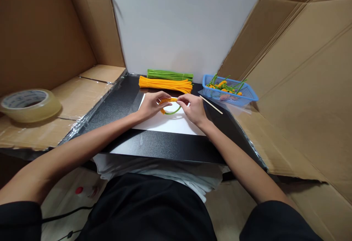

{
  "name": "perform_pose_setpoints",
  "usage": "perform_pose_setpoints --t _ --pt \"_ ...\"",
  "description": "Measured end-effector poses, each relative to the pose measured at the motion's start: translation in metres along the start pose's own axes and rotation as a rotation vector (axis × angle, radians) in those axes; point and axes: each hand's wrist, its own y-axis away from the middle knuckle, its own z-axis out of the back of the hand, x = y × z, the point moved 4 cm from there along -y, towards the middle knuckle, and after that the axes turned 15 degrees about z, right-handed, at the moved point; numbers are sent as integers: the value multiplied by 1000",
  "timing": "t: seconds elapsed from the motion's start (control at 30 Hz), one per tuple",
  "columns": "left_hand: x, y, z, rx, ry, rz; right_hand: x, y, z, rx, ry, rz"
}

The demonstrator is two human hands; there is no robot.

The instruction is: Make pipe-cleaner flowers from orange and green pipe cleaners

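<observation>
Between my hands is an orange pipe cleaner (172,100), coiled tightly along part of its length, with a green pipe cleaner (173,112) curving below it in a loop. My left hand (153,104) pinches the orange part from the left. From the other side, my right hand (193,108) pinches its right end between thumb and fingers. Both hands are just above a white sheet of paper (170,124) on the black table. Behind them lie an orange bundle of pipe cleaners (165,84) and a green bundle of pipe cleaners (169,74).
A blue plastic basket (249,95) at the back right holds green and orange pipe cleaner pieces. Beside it a thin wooden stick (211,105) lies on the table (165,145). At far left a large roll of clear tape (41,110) rests on cardboard. Cardboard walls (305,87) stand on both sides.
</observation>
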Motion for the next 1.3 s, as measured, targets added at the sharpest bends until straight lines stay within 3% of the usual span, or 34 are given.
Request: perform_pose_setpoints --t 0.37,0.67,0.8,1.07,1.2,1.3 --pt "-2 3 -1 -28 11 -43 -3 4 -3 -30 -88 -41" --pt "-1 0 1 29 58 25 -11 5 -4 -88 -145 -255" --pt "3 -1 3 -30 89 98 -19 7 -3 -133 -199 -337" --pt "3 2 1 -75 262 104 -16 11 -11 -102 -244 -315" --pt "-2 3 0 -61 228 81 -13 10 -10 -82 -212 -299" --pt "-7 3 1 -43 151 36 -8 7 -1 -93 -94 -210"
